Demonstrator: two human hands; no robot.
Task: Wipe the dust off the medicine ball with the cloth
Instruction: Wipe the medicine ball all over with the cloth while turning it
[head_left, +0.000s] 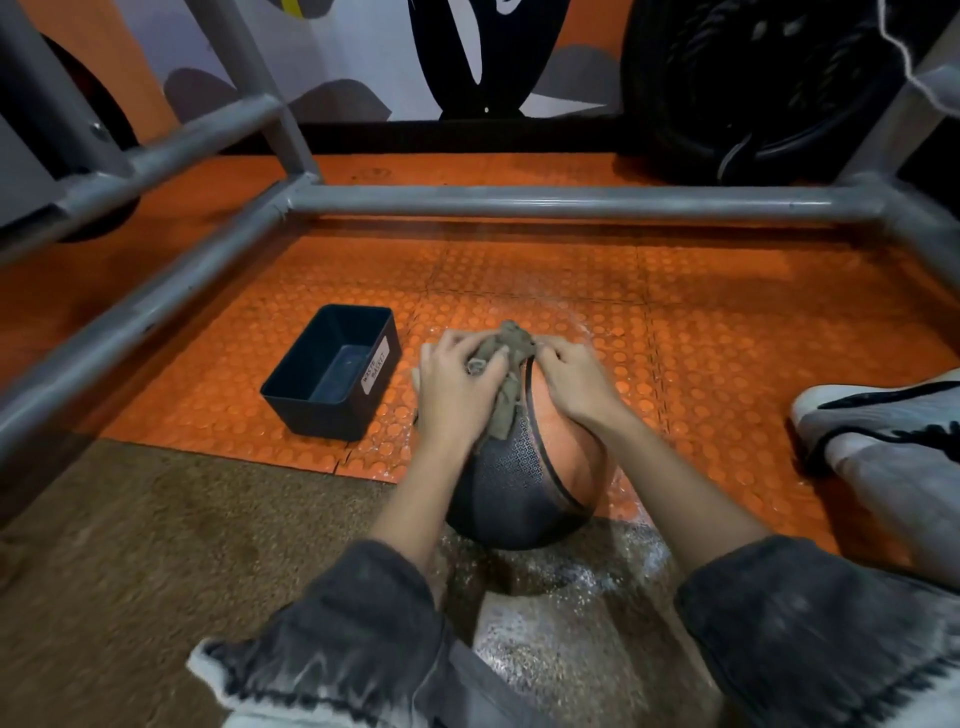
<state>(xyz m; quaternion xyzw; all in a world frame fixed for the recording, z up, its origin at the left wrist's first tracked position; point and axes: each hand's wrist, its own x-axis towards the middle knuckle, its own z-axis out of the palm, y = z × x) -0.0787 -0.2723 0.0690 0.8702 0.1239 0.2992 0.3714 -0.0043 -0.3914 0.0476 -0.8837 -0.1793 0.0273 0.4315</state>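
On ball (524, 467), L hand (454, 389), R hand (574, 387) grip cloth (511, 343).

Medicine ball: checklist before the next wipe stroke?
1. Cloth on medicine ball: ok, draped over its top.
2. Left hand grips cloth: ok.
3. Right hand pinches cloth edge: ok.
4. Ball free of dust: cannot tell; white powder lies around it.
5. Black waste basket apart from ball: ok, stands to its left.
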